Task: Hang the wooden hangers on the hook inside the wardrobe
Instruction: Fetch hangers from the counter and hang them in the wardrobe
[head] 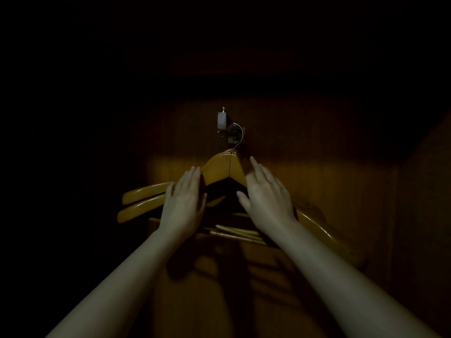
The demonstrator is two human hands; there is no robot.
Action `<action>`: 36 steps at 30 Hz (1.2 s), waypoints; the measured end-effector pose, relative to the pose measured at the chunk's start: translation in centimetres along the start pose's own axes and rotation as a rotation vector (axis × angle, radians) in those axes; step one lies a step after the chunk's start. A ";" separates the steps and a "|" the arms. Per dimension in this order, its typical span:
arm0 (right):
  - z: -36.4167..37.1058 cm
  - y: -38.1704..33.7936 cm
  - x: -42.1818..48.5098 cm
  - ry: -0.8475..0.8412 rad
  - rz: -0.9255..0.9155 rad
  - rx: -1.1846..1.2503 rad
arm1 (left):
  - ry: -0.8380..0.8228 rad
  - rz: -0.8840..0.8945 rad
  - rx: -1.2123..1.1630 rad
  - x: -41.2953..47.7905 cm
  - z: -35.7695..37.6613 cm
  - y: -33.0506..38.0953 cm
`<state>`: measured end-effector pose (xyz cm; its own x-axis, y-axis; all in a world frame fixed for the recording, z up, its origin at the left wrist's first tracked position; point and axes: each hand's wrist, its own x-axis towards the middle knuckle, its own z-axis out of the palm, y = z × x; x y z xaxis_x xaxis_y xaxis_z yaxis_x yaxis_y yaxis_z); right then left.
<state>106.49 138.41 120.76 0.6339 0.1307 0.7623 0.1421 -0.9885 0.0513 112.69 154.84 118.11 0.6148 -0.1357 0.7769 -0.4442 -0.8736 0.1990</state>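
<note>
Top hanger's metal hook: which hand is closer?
Right. The right hand reaches up just below and right of the metal hook; the left hand is lower and farther left, by the wooden hangers.

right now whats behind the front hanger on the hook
More wooden hangers fan out behind the front hanger, their wire loops bunched on the hook. The left hand and right hand cover the shoulders, so their number cannot be told.

Dark wardrobe point(424, 203), brown wooden back panel point(329, 186), warm light across middle
</note>
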 end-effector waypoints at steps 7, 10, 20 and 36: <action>0.8 -0.2 -4.6 0.132 -0.162 0.007 | -0.102 0.247 -0.095 -5.7 -1.2 0.4; 0.7 -0.8 -7.6 0.123 -0.196 0.055 | -0.215 0.331 -0.134 -8.3 -1.4 0.1; 3.0 -3.8 -20.5 -0.510 0.200 0.054 | -0.896 0.377 -0.264 -17.5 1.9 -4.1; 1.0 -14.7 -54.7 -1.086 1.128 0.039 | -1.583 0.442 -0.414 -44.0 6.4 -7.2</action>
<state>70.46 145.88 77.72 0.6439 -0.6401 -0.4191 -0.7576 -0.6100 -0.2323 92.98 164.08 78.73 0.2938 -0.8420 -0.4524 -0.7184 -0.5067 0.4766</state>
